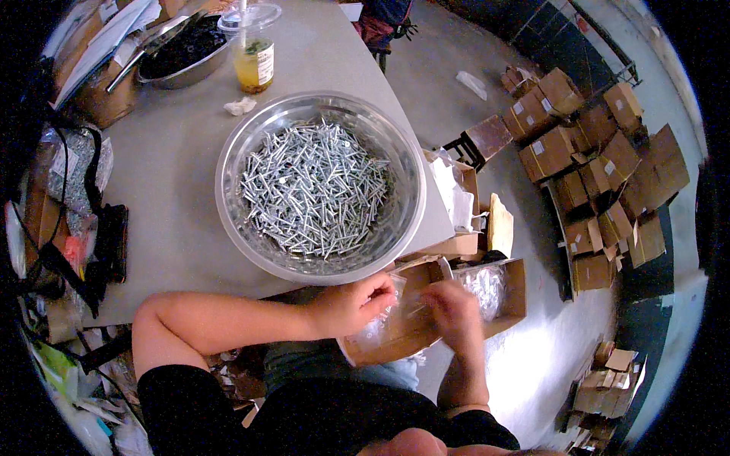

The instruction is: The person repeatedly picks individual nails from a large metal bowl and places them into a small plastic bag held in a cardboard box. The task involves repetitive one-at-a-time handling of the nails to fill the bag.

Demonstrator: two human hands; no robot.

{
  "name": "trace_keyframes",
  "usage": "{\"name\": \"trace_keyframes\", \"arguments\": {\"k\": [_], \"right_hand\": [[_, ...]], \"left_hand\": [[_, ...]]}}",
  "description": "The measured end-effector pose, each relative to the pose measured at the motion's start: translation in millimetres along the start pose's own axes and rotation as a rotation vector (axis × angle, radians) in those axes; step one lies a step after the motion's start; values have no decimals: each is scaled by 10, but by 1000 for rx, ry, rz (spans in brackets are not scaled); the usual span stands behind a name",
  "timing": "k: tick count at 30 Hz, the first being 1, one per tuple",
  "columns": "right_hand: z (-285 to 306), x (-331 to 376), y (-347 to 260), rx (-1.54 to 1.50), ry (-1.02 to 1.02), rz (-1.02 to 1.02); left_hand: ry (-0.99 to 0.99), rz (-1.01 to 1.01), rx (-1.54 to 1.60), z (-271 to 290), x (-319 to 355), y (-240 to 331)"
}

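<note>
While my left hand (356, 302) pinches the edge of a small clear plastic bag (380, 323), fingers curled shut on it, my right hand (451, 304) is at the bag's other side, blurred; fingers look closed on the plastic, but I can't tell the exact grip. Bag sits between both hands, over an open cardboard box (441, 304) on my lap, just below the tabletop (175, 175) edge. Box holds more clear bags (487, 287) at its right end; contents too small to make out.

Just above my hands: large steel bowl (319, 186) on the tabletop near the front edge, full of silver screws (315, 186). Behind it, a crumpled scrap of paper (241, 106), a plastic cup with lid and straw (255, 53) holding a yellowish drink, and a second metal bowl (182, 53) with dark contents. Left edge of the tabletop: bagged hardware (72, 171) and black straps (91, 228).

Right of the tabletop, another open box (464, 205) with white stuff in it. Farther right on the floor, a stack of small cardboard cartons (601, 167), well apart from me; a few more lie at lower right (608, 380).
</note>
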State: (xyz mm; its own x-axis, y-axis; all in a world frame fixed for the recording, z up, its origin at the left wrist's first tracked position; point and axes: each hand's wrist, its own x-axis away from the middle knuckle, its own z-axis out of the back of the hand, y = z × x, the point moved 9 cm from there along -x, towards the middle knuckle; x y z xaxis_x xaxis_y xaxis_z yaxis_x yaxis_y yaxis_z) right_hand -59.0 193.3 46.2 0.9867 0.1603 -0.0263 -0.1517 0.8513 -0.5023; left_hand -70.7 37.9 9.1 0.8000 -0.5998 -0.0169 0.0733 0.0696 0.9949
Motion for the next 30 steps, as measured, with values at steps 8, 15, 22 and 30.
{"name": "trace_keyframes", "arguments": {"k": [8,15,22,30], "right_hand": [[360,126,851,178,169,-277],[-940,-132,618,-18,-90,13],[-936,-143,595,-159,-173,93],[-262,-59,-303,-380,-74,251]], "left_hand": [[17,-67,-3,-11,-12,17],[-44,-5,3,-53,-31,-71],[-80,8,-32,-123,-18,-229],[-80,48,56,-110,-17,-174]]}}
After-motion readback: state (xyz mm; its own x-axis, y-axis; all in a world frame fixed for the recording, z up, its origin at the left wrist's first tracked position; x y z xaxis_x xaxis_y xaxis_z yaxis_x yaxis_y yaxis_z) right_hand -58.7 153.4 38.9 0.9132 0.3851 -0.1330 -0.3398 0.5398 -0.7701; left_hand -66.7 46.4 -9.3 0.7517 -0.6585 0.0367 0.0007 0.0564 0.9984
